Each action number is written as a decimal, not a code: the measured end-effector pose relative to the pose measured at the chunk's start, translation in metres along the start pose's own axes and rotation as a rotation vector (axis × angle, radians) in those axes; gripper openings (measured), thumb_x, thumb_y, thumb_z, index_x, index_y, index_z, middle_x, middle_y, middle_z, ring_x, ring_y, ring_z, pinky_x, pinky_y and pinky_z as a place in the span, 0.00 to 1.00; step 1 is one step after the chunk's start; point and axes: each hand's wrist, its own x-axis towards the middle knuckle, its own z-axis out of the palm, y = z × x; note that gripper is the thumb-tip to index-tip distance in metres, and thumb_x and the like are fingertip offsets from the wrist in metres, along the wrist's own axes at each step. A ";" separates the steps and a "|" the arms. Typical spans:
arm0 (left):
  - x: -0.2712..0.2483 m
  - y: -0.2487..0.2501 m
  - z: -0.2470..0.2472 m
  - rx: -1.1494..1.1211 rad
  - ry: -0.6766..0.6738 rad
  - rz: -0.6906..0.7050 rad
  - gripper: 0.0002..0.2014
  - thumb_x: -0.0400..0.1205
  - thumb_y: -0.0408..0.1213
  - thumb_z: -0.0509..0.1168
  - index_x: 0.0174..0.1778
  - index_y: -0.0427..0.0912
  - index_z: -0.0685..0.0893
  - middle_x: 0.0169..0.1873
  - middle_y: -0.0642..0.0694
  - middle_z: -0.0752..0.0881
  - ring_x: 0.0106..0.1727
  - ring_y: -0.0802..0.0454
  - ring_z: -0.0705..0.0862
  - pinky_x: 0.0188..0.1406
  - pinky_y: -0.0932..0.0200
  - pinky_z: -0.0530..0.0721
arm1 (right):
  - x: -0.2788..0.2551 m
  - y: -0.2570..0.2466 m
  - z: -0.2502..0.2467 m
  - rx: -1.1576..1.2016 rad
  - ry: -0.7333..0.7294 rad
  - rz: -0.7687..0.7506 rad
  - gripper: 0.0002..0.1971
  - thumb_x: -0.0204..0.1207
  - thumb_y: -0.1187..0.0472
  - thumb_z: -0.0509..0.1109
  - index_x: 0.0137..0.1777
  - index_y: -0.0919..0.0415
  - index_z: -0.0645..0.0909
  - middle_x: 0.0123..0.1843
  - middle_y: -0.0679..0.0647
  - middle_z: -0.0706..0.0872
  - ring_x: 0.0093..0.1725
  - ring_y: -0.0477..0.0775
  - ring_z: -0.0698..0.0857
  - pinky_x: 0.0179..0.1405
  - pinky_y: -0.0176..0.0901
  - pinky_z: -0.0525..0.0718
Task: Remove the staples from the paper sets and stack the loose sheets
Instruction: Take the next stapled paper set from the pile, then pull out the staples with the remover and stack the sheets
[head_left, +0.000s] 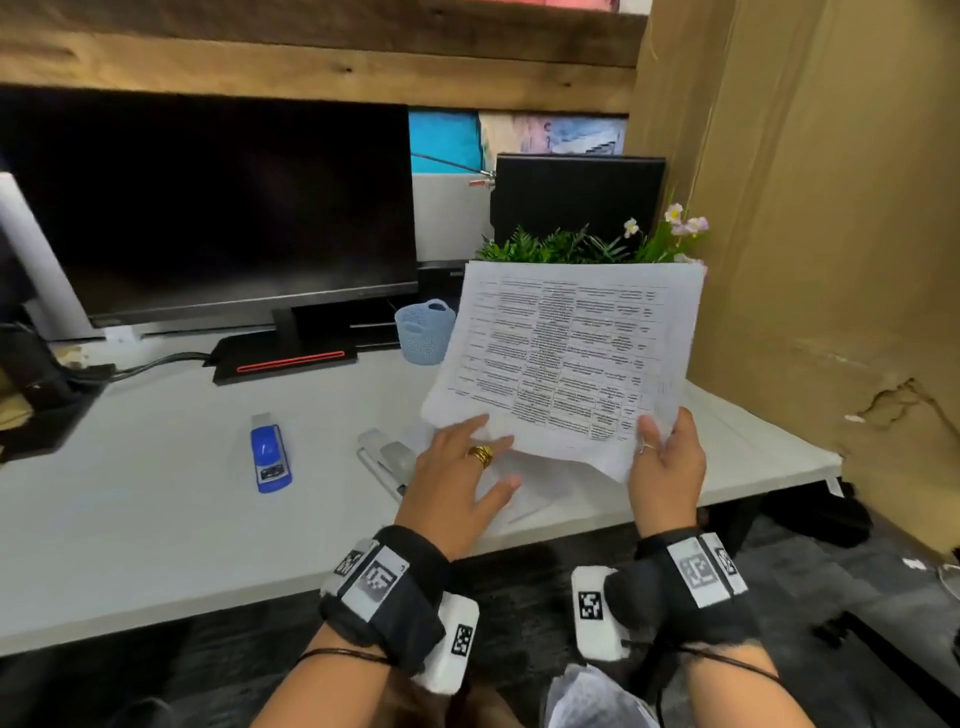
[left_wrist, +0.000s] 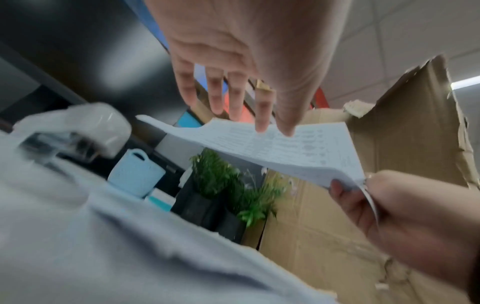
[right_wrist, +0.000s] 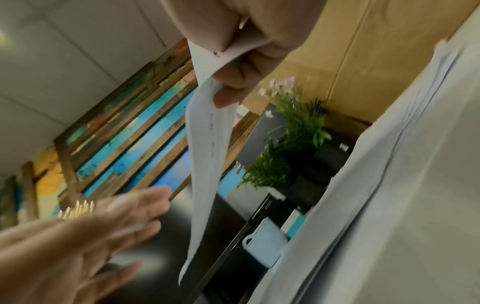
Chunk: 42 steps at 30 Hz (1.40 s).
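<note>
Right hand (head_left: 667, 460) alone pinches the paper set (head_left: 566, 358) by its near corner above the desk (head_left: 156, 519), left hand (head_left: 457, 478) splayed flat, holding nothing, so sheets may sag, slip or fan out.

White paper set (head_left: 566, 358) gridded with black print (table-like), blue stapler (head_left: 270, 451), pale-blue basket (head_left: 425, 332)

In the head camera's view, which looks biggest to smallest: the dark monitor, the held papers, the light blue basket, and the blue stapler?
1. Monitor
2. Held papers
3 and 4. Light blue basket and blue stapler look about alike; the stapler is nearer the camera, so I won't rank them.
</note>
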 end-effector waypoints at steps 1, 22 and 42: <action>0.003 0.003 -0.010 0.003 0.109 0.011 0.23 0.81 0.55 0.59 0.71 0.54 0.76 0.76 0.50 0.67 0.75 0.52 0.61 0.74 0.50 0.63 | -0.005 -0.002 0.008 0.079 -0.025 0.016 0.09 0.84 0.67 0.59 0.57 0.55 0.75 0.54 0.50 0.84 0.55 0.50 0.82 0.59 0.44 0.80; -0.051 -0.045 -0.121 0.270 0.214 -0.528 0.19 0.82 0.51 0.62 0.67 0.48 0.78 0.45 0.43 0.87 0.47 0.43 0.84 0.43 0.56 0.78 | -0.058 -0.008 0.102 -0.108 -0.898 -0.085 0.17 0.79 0.54 0.67 0.29 0.58 0.81 0.27 0.43 0.80 0.30 0.43 0.77 0.44 0.35 0.74; -0.070 -0.064 -0.122 0.388 0.168 -0.607 0.17 0.85 0.54 0.51 0.35 0.47 0.67 0.30 0.49 0.74 0.35 0.48 0.74 0.35 0.58 0.69 | -0.038 -0.032 0.212 -1.001 -1.184 0.165 0.20 0.77 0.49 0.62 0.64 0.62 0.75 0.68 0.62 0.79 0.65 0.62 0.79 0.67 0.49 0.75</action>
